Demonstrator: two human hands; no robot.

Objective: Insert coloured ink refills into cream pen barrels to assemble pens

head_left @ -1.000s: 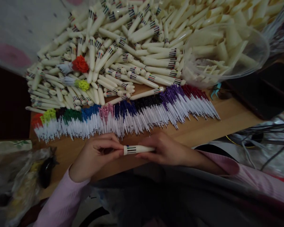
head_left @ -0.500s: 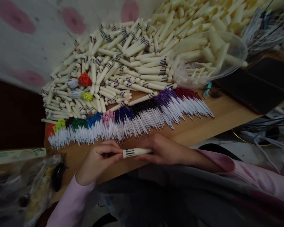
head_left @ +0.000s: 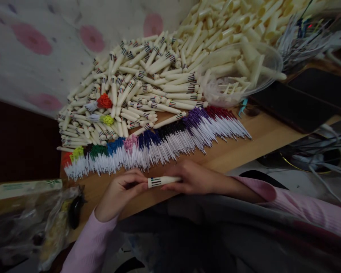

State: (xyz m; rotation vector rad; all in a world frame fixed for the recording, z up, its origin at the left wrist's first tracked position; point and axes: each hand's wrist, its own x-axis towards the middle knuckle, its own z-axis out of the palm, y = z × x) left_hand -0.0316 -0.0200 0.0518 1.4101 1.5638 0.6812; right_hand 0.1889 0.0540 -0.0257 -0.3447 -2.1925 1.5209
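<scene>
A cream multicolour pen (head_left: 161,182) with dark slots round its blunt end lies level between my hands, close above the table's front edge. My right hand (head_left: 194,177) is closed round its tapered end. At the slotted end, the fingers and thumb of my left hand (head_left: 124,191) pinch together; whatever else may be between them is hidden. Just beyond my hands, a long row of white ink refills (head_left: 173,146) is sorted by the colour of its tips, from orange through pink and black to dark red. Behind it is a large heap of similar cream pens (head_left: 130,87).
A clear plastic bowl (head_left: 274,81) of cream parts stands right of the heap, with hollow cream barrels (head_left: 233,22) piled behind. Dark flat objects (head_left: 290,108) lie at the right. Crumpled clear plastic bags (head_left: 19,223) are at the left. Orange and yellow-tipped bundles (head_left: 104,101) rest on the pens.
The view has shifted slightly. My right hand's fingers have moved a little along the pen's underside toward its slotted end. Both hands stay on the pen.
</scene>
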